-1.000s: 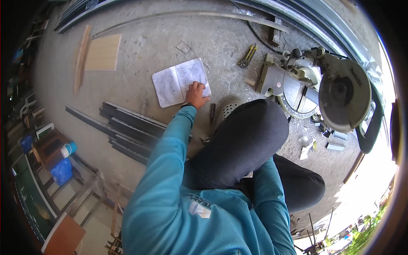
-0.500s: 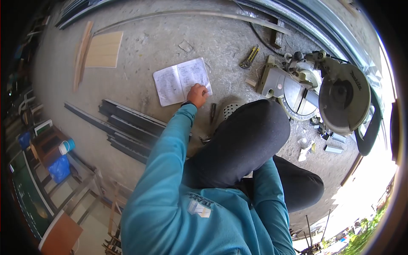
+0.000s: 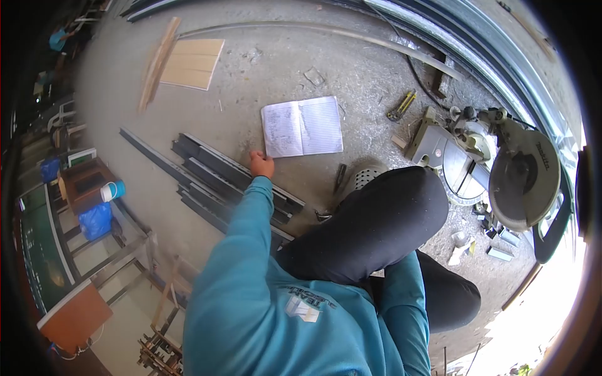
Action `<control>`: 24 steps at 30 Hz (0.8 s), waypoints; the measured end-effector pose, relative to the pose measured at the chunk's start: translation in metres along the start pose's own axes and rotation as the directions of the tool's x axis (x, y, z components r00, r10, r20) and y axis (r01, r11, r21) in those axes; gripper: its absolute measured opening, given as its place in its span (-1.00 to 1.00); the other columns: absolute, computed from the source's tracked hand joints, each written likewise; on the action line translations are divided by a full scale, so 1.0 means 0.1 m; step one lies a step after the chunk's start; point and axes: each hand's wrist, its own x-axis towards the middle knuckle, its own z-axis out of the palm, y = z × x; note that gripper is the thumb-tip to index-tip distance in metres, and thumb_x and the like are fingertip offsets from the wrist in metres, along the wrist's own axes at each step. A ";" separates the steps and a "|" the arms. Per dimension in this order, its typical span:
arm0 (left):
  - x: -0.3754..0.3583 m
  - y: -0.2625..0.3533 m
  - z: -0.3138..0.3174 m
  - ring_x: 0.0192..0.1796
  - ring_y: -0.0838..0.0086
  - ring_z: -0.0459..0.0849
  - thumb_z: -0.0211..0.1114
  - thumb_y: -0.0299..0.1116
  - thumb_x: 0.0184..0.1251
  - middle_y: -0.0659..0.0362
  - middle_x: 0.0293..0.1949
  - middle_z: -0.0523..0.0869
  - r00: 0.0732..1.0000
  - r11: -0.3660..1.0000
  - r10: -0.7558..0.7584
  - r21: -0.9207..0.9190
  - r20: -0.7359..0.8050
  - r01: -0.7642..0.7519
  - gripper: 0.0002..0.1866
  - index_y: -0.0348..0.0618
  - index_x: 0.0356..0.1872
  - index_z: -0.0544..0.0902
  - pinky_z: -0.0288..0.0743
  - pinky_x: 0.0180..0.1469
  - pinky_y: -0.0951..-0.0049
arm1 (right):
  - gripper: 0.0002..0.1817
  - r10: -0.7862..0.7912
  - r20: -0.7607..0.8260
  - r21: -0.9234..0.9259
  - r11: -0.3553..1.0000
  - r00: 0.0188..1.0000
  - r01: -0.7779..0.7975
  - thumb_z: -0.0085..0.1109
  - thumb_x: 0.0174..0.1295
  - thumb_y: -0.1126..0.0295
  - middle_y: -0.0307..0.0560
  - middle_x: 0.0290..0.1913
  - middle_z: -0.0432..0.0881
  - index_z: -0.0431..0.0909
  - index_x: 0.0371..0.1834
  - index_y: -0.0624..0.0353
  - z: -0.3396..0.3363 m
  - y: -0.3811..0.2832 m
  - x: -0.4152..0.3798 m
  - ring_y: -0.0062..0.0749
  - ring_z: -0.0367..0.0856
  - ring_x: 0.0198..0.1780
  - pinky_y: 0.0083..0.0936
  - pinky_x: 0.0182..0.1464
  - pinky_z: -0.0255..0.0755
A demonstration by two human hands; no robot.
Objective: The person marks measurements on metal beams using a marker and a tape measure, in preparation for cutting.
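Observation:
An open notebook with handwriting on its left page and a mostly bare lined right page lies on the concrete floor. My left hand is at the notebook's lower left corner, fingers curled; whether they hold the page corner is too small to tell. Dark metal profiles lie just beside and below that hand. My right hand is hidden behind my raised leg, with only the sleeve showing. A dark tool lies on the floor near my shoe.
A miter saw stands on the right, with a yellow cutter near it. Wooden boards lie at the upper left. Long metal profiles run along the top right. A blue bag and a distant person are at the left.
My left hand has moved from the right page to the notebook's lower left corner. A different, barer right page now shows. The view has shifted, moving the scene rightward.

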 end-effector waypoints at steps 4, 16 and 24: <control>-0.11 0.23 -0.05 0.11 0.00 0.71 0.48 -0.45 0.20 -0.09 0.07 0.71 1.000 0.995 0.008 0.102 -0.016 -0.006 -0.56 -0.17 0.07 0.51 0.60 0.18 0.03 | -0.54 0.000 0.005 0.000 1.000 1.000 0.000 0.39 0.38 0.23 0.07 0.00 0.69 0.58 0.22 0.26 -0.01 -0.02 0.07 -0.28 0.69 -0.17 -0.27 -0.15 0.59; -0.49 0.88 0.54 0.63 -0.05 0.30 0.39 -0.23 0.29 -0.10 0.64 0.29 0.736 0.757 0.543 0.143 0.404 -0.637 -0.12 -0.19 0.63 0.25 0.33 0.53 -0.06 | -0.51 -0.011 -0.009 0.009 1.000 1.000 0.011 0.43 0.36 0.25 0.09 0.04 0.68 0.56 0.25 0.26 -0.12 -0.04 0.19 -0.26 0.68 -0.15 -0.24 -0.13 0.59; -0.49 0.80 0.69 0.73 -0.11 0.08 0.42 -0.15 0.30 -0.20 0.72 0.07 0.770 0.799 0.490 0.145 0.408 -0.584 0.04 -0.27 0.70 0.04 0.17 0.66 -0.06 | -0.49 -0.026 0.004 0.001 1.000 1.000 0.026 0.45 0.34 0.27 0.10 0.06 0.68 0.55 0.27 0.26 -0.16 -0.06 0.27 -0.25 0.67 -0.13 -0.23 -0.11 0.59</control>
